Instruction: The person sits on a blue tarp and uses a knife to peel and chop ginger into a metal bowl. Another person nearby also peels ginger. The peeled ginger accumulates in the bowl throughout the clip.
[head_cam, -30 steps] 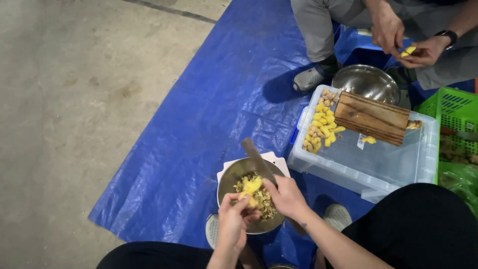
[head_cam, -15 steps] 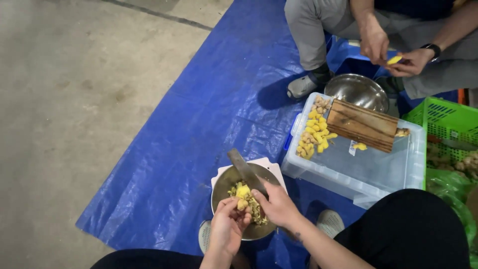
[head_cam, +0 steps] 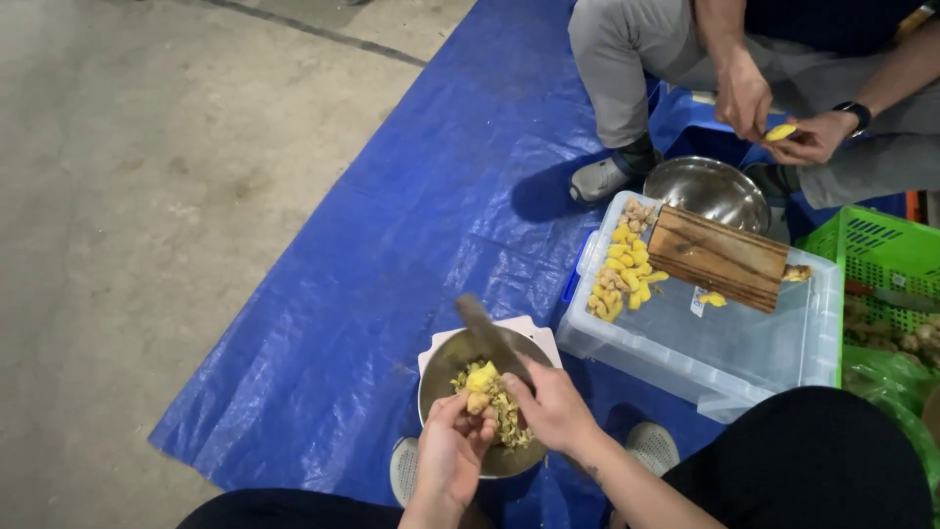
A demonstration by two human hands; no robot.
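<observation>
**Yellow piece held over a steel bowl, knife beside it**

The yellow ginger piece [head_cam: 480,377] sits right over the steel bowl [head_cam: 446,358], pinched at its lower end by the fingertips of the left hand [head_cam: 452,453], which is closed around it. Under it, inside the bowl, lies a heap of pale yellow-green peelings [head_cam: 507,413]. The right hand [head_cam: 553,407] is just right of the bowl's middle, fist closed on the handle of a knife [head_cam: 487,335]; the blade slants up and left from the hand, across the bowl's far rim, passing close beside the yellow piece. The bowl rests on a white square tray [head_cam: 534,331], and both stand on a blue tarp [head_cam: 421,196] spread over a concrete floor [head_cam: 147,176].

Right of the bowl, near it, is a clear plastic bin [head_cam: 744,343] with its lid on. On the lid lie a cluster of peeled yellow pieces [head_cam: 622,274] at the end nearest the bowl and a wooden cutting board [head_cam: 718,258] further along. Beyond the bin, away from the bowl, stands a second steel bowl [head_cam: 705,188], and to the far right a green crate [head_cam: 881,255].

Farther still sits another person, whose hands [head_cam: 783,118] hold a small yellow piece [head_cam: 780,131] above that second bowl.
</observation>
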